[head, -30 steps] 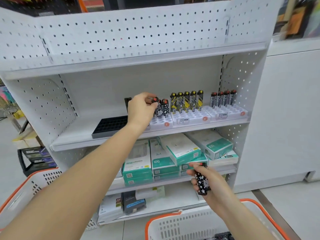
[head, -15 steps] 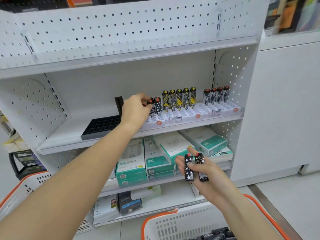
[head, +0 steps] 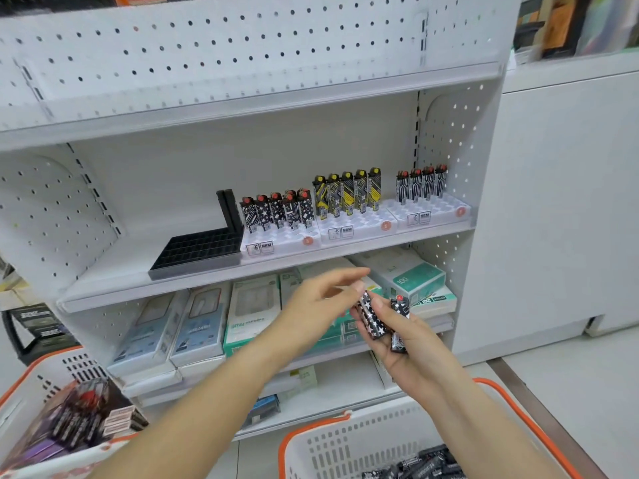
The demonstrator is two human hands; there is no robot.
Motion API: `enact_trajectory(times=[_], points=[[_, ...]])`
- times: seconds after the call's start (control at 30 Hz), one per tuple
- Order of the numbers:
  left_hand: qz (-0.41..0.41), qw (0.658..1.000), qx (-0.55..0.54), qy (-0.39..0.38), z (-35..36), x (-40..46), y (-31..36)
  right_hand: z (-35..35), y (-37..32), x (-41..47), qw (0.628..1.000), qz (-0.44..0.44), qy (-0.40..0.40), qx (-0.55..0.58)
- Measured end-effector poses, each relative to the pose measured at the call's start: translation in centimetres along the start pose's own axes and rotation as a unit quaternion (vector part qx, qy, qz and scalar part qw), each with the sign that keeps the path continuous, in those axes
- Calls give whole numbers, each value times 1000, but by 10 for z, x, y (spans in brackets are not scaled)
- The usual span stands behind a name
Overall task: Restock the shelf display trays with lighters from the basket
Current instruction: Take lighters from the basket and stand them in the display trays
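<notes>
My right hand (head: 404, 344) holds two black star-patterned lighters (head: 371, 318) in front of the lower shelf. My left hand (head: 321, 302) reaches across to them, its fingertips at the top of the left lighter. On the middle shelf stand three white display trays: the left tray (head: 280, 242) with several black-and-white lighters (head: 276, 210), the middle tray (head: 356, 228) with yellow-black lighters (head: 347, 191), and the right tray (head: 432, 210) with several striped lighters (head: 422, 183). A white basket with an orange rim (head: 345, 440) below holds more lighters (head: 418, 464).
An empty black slotted tray (head: 197, 250) lies at the left of the white trays. Boxed goods (head: 249, 309) fill the shelf below. A second basket (head: 62, 413) with packages sits at the bottom left. A white cabinet (head: 560, 202) stands to the right.
My left hand has left the left tray on the middle shelf and come down to the lighters in my right hand. The right hand has risen slightly.
</notes>
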State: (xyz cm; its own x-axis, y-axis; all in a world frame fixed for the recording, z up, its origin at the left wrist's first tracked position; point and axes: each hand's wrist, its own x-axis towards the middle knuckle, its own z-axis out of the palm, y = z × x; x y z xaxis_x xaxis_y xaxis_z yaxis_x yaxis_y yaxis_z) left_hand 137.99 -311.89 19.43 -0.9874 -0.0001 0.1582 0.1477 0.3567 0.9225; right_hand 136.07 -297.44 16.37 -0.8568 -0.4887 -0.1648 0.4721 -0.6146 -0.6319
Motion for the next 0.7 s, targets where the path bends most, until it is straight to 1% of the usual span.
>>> enact_trajectory(times=[0.03,0.1,0.17,0.2,0.23,0.27,0.33,0.4,0.47,0.5,0.6,0.7], points=[[-4,998,-51,-27,2,0,-1,1,0,-1,1000,2,0,7],[4,992,-112,-60,0,-1,-3,2,0,-2,1000,5,3,19],[6,986,-145,-78,-2,-3,-5,3,-2,-5,1000,12,8,14],[4,987,-145,-73,-2,-4,-6,4,-3,-5,1000,17,12,2],[8,990,-131,-54,-2,-5,-6,4,-3,-5,1000,22,18,-12],[15,994,-110,-17,-3,-6,-4,3,-2,-5,999,28,26,-30],[27,993,-82,82,-10,-4,3,1,-2,-4,995,40,34,-88],[35,979,-96,179,-24,0,14,-5,-1,-1,989,57,29,-134],[54,957,-105,265,-43,6,26,-12,-1,3,988,70,24,-133],[68,947,-88,301,-53,8,31,-14,-2,4,989,71,26,-125],[89,927,-12,364,-84,23,37,-14,-3,6,990,60,38,-121],[72,922,30,380,-111,44,33,-11,-3,5,987,47,39,-150]])
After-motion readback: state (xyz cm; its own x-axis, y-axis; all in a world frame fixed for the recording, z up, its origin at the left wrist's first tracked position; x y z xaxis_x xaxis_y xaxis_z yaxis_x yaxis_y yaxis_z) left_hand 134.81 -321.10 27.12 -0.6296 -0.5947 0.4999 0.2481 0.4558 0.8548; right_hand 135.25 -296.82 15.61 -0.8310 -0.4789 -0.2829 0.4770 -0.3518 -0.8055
